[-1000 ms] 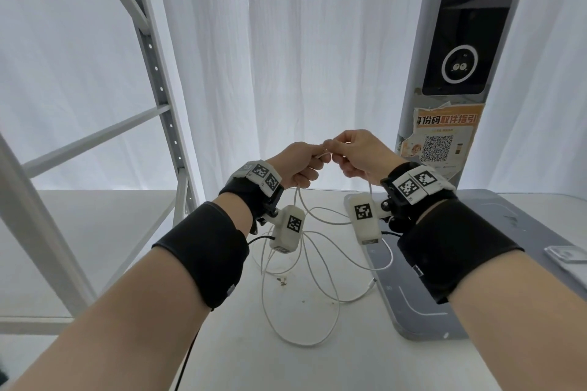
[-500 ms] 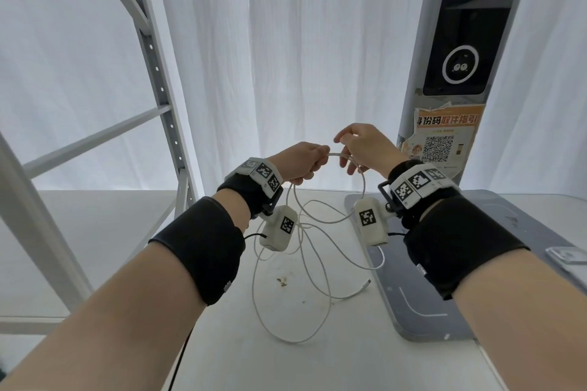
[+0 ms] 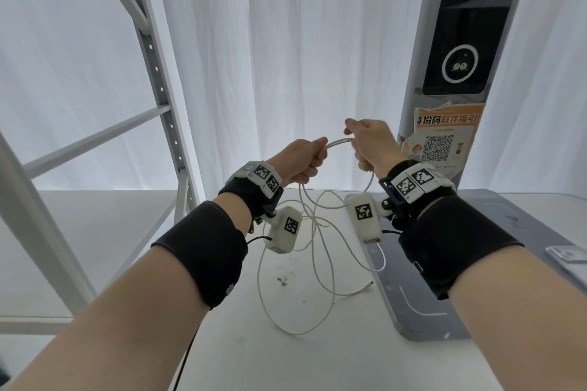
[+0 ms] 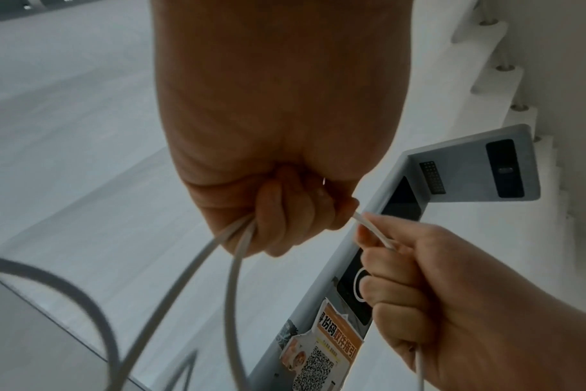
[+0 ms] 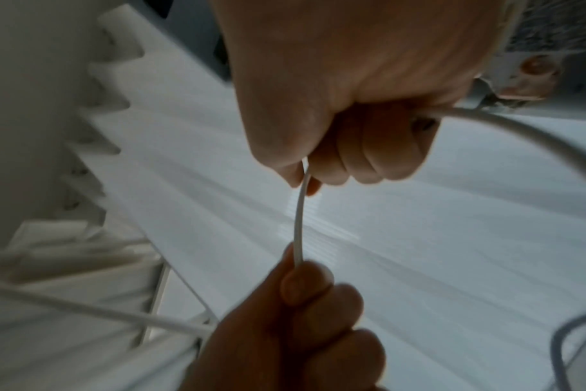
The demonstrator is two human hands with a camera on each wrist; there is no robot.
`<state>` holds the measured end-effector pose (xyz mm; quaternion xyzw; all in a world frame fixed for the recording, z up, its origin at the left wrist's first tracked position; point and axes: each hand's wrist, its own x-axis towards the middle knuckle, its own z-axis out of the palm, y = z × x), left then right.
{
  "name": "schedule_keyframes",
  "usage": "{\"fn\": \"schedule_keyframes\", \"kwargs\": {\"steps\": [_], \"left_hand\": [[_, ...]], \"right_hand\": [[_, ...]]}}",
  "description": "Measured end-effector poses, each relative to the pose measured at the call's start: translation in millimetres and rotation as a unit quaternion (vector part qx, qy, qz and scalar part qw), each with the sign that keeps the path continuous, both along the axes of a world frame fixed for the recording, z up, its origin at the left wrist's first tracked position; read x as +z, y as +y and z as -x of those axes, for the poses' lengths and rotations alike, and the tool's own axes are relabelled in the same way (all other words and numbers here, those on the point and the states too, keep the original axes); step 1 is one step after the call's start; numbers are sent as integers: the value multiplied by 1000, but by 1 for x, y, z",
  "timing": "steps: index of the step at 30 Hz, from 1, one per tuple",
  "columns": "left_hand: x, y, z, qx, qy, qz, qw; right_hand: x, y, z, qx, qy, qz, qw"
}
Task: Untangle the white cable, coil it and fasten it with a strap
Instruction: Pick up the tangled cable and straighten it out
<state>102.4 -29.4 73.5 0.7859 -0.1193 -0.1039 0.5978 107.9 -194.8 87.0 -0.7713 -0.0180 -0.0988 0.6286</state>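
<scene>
A thin white cable [image 3: 317, 251] hangs in loose loops from both raised hands down to the white table [image 3: 286, 359]. My left hand [image 3: 301, 157] is curled into a fist round the cable [image 4: 233, 264], from which two strands drop. My right hand [image 3: 368, 143] pinches the cable [image 5: 298, 224] between thumb and forefinger and curls its other fingers round a further strand. A short stretch of cable [image 3: 340, 141] spans the gap between the hands. One plug end [image 3: 367, 286] lies on the table by the grey base. No strap is visible.
A grey kiosk column [image 3: 451, 73] with an orange QR sticker [image 3: 444, 140] stands at the right on a flat grey base [image 3: 422, 311]. A white metal shelf frame [image 3: 152, 73] rises at the left. White curtains hang behind. Small crumbs [image 3: 281, 281] lie on the table.
The hands were touching a second ago and have moved apart, the right hand rising and drawing a short stretch of cable between them. The hanging loops have lifted and shifted slightly on the table.
</scene>
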Motion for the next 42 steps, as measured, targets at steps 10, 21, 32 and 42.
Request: {"fn": "schedule_keyframes", "kwargs": {"steps": [10,21,32,42], "left_hand": [[11,-7,2,1,-97,-89,991],[-1,-2,0,33,-4,86,996],[-20,4,1,-5,4,82,997],[1,9,-4,44,2,277,960]], "right_hand": [[-5,-3,5,59,38,133,989],[6,-4,6,0,-12,-80,997],[15,4,8,-21,-91,-196,976],[13,-2,7,-48,-76,-218,972]]}}
